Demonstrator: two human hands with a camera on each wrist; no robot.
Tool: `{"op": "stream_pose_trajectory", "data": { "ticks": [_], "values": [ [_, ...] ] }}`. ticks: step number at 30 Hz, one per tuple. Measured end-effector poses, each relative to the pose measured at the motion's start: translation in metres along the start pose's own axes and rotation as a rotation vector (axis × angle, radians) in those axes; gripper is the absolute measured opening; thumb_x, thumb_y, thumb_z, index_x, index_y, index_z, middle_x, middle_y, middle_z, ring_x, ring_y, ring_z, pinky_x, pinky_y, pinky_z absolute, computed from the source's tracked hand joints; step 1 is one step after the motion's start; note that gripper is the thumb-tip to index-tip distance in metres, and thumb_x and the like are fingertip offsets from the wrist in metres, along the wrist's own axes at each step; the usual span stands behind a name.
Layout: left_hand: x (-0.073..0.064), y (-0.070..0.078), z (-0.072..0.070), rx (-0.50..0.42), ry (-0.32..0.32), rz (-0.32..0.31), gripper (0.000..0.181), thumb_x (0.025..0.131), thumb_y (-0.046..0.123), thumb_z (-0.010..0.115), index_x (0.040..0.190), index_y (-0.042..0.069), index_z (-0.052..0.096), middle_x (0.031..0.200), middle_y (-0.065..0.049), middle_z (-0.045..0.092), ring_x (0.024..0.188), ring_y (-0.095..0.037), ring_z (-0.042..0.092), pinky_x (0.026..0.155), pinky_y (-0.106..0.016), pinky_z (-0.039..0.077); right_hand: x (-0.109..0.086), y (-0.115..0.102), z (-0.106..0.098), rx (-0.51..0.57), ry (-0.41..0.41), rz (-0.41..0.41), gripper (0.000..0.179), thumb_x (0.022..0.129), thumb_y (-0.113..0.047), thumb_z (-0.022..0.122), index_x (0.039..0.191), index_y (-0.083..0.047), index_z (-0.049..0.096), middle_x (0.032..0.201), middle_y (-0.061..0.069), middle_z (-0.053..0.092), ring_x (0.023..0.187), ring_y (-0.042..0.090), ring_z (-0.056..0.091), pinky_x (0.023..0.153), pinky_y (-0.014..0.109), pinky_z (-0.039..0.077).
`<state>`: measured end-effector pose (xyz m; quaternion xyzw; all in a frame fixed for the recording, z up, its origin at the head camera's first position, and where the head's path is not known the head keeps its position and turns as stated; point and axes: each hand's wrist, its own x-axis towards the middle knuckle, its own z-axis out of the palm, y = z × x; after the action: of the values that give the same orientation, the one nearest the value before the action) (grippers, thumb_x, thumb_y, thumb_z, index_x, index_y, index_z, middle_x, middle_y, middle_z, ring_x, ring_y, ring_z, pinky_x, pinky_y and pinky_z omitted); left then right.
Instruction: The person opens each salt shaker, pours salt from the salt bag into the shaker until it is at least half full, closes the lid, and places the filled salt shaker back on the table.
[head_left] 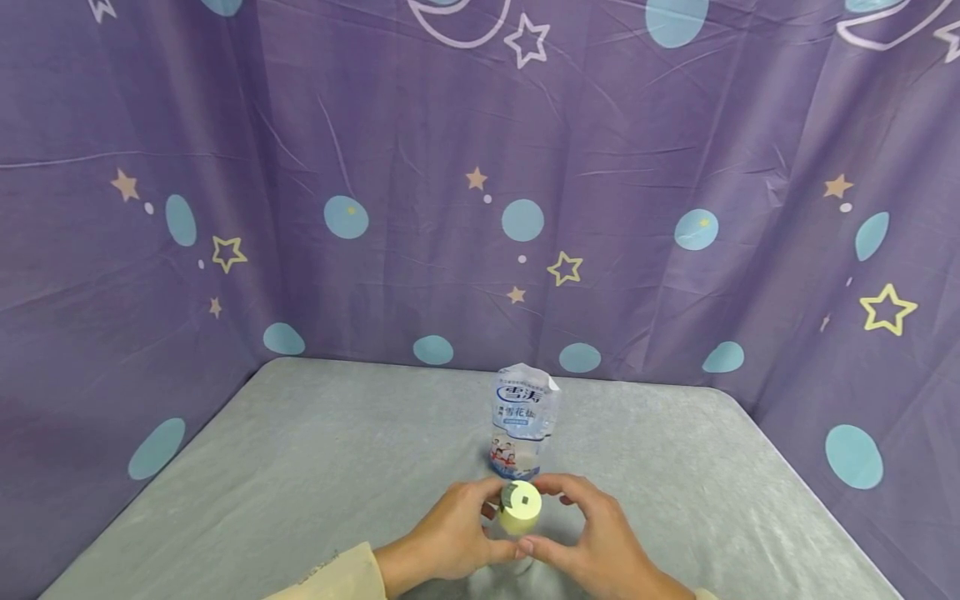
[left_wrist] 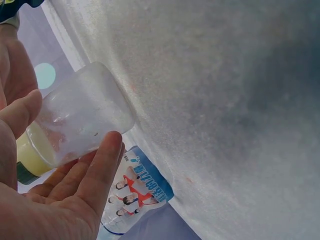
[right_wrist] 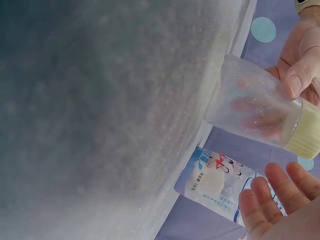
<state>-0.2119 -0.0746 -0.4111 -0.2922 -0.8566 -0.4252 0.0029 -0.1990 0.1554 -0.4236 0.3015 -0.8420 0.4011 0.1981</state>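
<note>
A clear bottle (left_wrist: 82, 110), closed by a pale yellow cap (head_left: 521, 512), is placed upright between the two hands at the grey table (head_left: 360, 442). Through its wall, fingers can be seen, and small specks are noticed on it. By the left hand (head_left: 453, 533) it is loosely encircled, with long fingers. The fingers of the right hand (head_left: 603, 537) are spread and relaxed, apart from the bottle. Behind, a printed pouch (head_left: 522, 425) is stood; its filling cannot be told.

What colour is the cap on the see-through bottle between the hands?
The cap is mostly pale yellow, with dark patches; best in head view.
</note>
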Motion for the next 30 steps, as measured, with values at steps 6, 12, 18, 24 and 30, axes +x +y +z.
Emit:
{"op": "stream_pose_trajectory", "data": {
  "ticks": [6,12,18,24,30],
  "values": [
    [0.0007,-0.0002,-0.0001,-0.002,0.001,0.011,0.055,0.076,0.029,0.093,0.122,0.016,0.068,0.104,0.013,0.070,0.088,-0.005,0.065,0.079,-0.027,0.056,0.0014,-0.0013,0.0022,-0.007,0.018,0.003,0.056,0.078,-0.043,0.089,0.126,-0.024,0.067,0.118,-0.019,0.067,0.106,0.010,0.065,0.082,0.038,0.052],
    [0.0003,0.0008,0.0005,0.010,0.003,0.020,0.054,0.075,0.028,0.092,0.122,0.017,0.068,0.102,0.014,0.069,0.088,-0.004,0.064,0.079,-0.027,0.056,0.0030,-0.0045,0.0042,-0.006,0.040,-0.044,0.055,0.078,-0.038,0.091,0.125,-0.024,0.067,0.116,-0.017,0.067,0.103,0.008,0.065,0.080,0.035,0.051],
    [0.0004,0.0014,0.0003,0.011,0.003,0.026,0.054,0.076,0.029,0.093,0.122,0.018,0.068,0.103,0.014,0.070,0.088,-0.003,0.064,0.080,-0.027,0.056,0.0048,-0.0062,0.0052,-0.015,0.050,-0.077,0.055,0.077,-0.035,0.091,0.126,-0.026,0.067,0.114,-0.015,0.069,0.100,0.008,0.064,0.077,0.033,0.050],
    [0.0014,0.0020,0.0005,0.011,-0.005,0.017,0.055,0.075,0.030,0.093,0.122,0.017,0.068,0.105,0.014,0.070,0.089,-0.003,0.064,0.080,-0.026,0.055,0.0056,-0.0069,0.0048,-0.003,0.043,-0.053,0.055,0.077,-0.036,0.091,0.127,-0.031,0.068,0.116,-0.017,0.068,0.102,0.006,0.063,0.076,0.034,0.051],
    [0.0022,0.0022,0.0009,0.028,-0.007,0.007,0.053,0.074,0.032,0.093,0.119,0.019,0.069,0.102,0.017,0.069,0.089,-0.005,0.064,0.079,-0.027,0.055,0.0054,-0.0045,0.0045,0.002,0.055,-0.085,0.052,0.078,-0.033,0.091,0.125,-0.024,0.069,0.114,-0.016,0.070,0.100,0.007,0.064,0.076,0.030,0.050]
  ]
}}
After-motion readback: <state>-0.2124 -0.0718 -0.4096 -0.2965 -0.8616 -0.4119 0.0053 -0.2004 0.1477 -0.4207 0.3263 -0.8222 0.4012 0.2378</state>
